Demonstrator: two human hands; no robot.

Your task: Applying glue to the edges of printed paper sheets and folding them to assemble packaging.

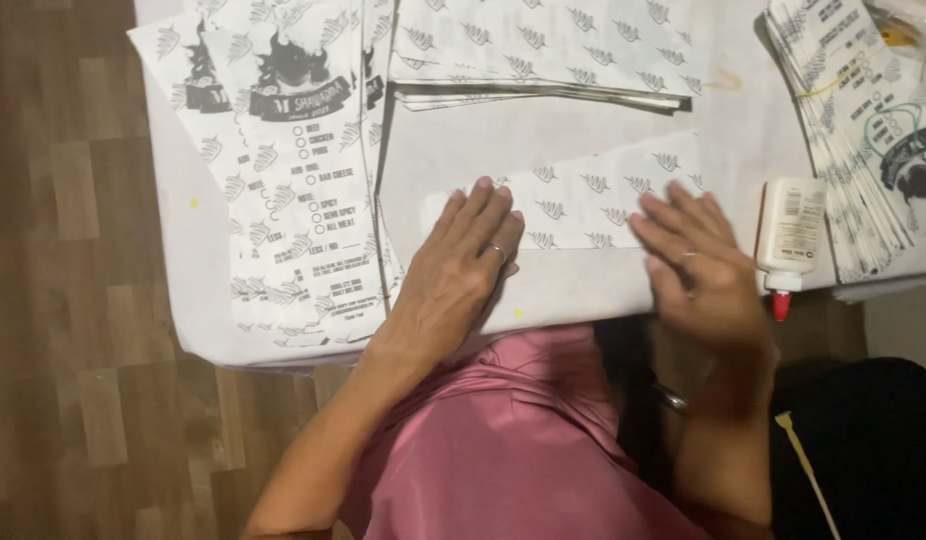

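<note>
A wood-plank floor (63, 300) shows on one side of a surface (463, 150) covered in white paper, seen from above by a person in a pink top. At the near edge of that surface lies a folded paper sheet (583, 200), white with small grey leaf marks, its lower flap turned up and plain. Both hands press flat on it, fingers spread and gripping nothing: the left hand (463, 265) lies on the sheet's left end with a ring on one finger, and the right hand (698, 270) lies on its right end, blurred, so how firmly it bears down I cannot tell. Just right of the sheet lies a white glue bottle (791, 240) on its side, its red tip pointing off the near edge. Left of the sheet lie printed sheets (293, 180) with a dark flame drawing and rows of tick circles; beyond the sheet sits a flat stack of leaf-marked paper (543, 50); farther right of the glue bottle a fanned stack of printed sheets (863, 140) is held by a rubber band. In my judgement the fold could set crooked if one hand slides while the other holds, and the sheet, so near the edge, could slip toward the lap. The bottle, overhanging, could roll off if the right hand brushes it, or drip glue.
</note>
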